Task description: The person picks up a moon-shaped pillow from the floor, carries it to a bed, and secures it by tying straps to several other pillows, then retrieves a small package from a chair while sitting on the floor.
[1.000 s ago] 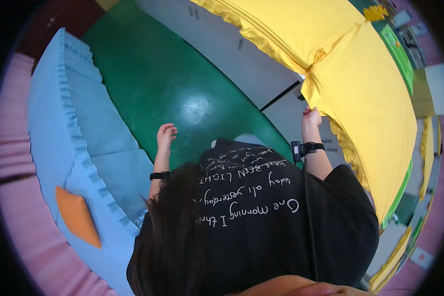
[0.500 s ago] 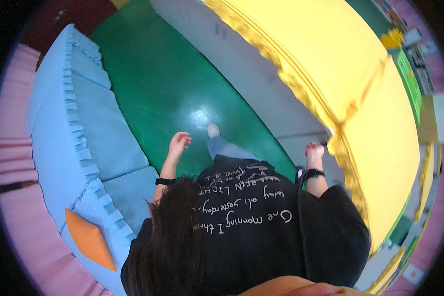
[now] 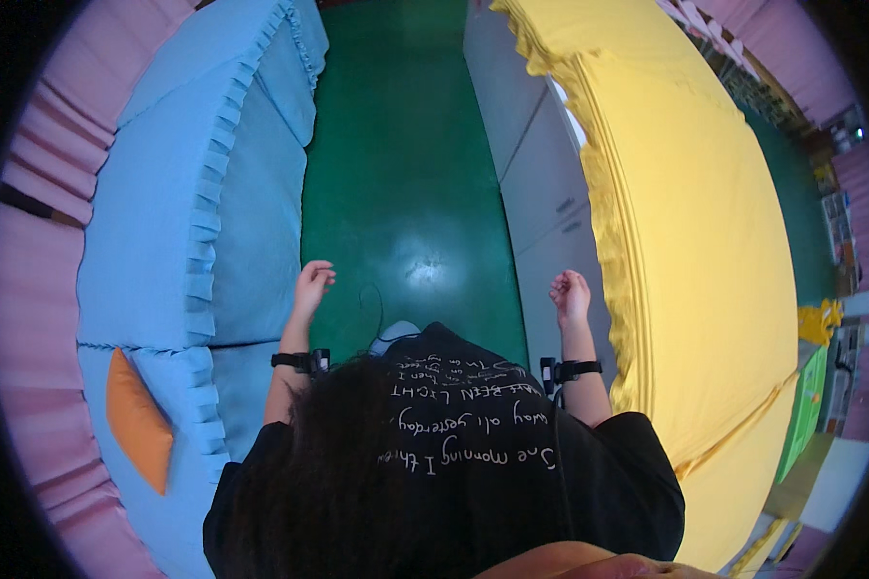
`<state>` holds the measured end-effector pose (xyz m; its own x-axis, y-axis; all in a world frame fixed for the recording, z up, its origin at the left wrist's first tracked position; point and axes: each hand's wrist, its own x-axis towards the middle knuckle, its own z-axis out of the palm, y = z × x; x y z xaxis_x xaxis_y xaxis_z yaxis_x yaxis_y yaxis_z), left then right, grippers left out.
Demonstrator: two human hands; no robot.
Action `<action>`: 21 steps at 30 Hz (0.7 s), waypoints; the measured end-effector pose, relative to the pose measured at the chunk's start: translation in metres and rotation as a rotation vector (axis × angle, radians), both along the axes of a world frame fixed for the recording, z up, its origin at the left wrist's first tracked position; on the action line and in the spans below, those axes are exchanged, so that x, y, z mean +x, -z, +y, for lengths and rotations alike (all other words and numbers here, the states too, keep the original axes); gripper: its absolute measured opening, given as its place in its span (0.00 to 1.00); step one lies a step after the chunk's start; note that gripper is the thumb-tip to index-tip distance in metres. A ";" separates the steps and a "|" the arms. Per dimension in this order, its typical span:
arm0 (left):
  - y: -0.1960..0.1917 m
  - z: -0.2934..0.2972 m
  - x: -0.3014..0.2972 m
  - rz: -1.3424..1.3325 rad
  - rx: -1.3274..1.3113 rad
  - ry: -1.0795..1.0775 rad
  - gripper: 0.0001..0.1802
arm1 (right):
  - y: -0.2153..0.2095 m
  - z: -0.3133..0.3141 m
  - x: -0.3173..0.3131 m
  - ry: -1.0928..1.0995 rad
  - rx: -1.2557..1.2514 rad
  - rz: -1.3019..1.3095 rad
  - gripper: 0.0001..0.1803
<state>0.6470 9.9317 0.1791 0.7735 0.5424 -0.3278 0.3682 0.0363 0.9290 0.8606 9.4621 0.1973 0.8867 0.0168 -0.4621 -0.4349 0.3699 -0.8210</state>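
My left hand (image 3: 315, 283) hangs in the air above the green floor, close to the blue sofa (image 3: 253, 203). It holds nothing; its fingers are loosely bent and apart. On the other side, my right hand (image 3: 571, 294) is held up with half-curled fingers and nothing visible in it. Beside it runs a light grey cabinet (image 3: 541, 164), which it appears not to touch. A black wrist strap (image 3: 304, 361) with a small device circles my left forearm, and a similar strap (image 3: 572, 371) is on my right.
Green floor (image 3: 406, 145) forms an aisle ahead. A yellow ruffled cover (image 3: 686, 232) drapes over the furniture along the right. An orange cushion (image 3: 137, 422) rests on the blue sofa, with a pink curtain (image 3: 43, 289) behind. A thin dark cord (image 3: 380, 307) lies near my foot.
My view has turned right, so the aisle now runs straight ahead. My right hand has come away from the yellow cover's edge. Both hands stay raised.
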 end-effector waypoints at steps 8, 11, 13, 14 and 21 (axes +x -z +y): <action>0.054 0.121 0.034 0.085 -0.116 -0.362 0.08 | 0.014 0.119 0.134 -0.108 -0.146 0.044 0.04; 0.063 0.169 0.077 0.099 -0.158 -0.460 0.08 | 0.022 0.157 0.193 -0.064 -0.190 0.112 0.04; 0.066 0.199 0.116 0.079 -0.187 -0.487 0.08 | 0.016 0.187 0.238 -0.051 -0.159 0.121 0.04; 0.067 0.216 0.138 0.063 -0.215 -0.513 0.09 | 0.013 0.203 0.260 -0.039 -0.129 0.135 0.05; 0.044 0.280 0.363 0.040 -0.213 -0.235 0.09 | -0.044 0.315 0.397 -0.095 -0.100 -0.112 0.05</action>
<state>1.0105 10.2118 0.1353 0.6196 0.6206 -0.4807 0.3629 0.3165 0.8764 1.2573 9.7775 0.2413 0.9291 0.0621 -0.3646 -0.3683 0.2450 -0.8969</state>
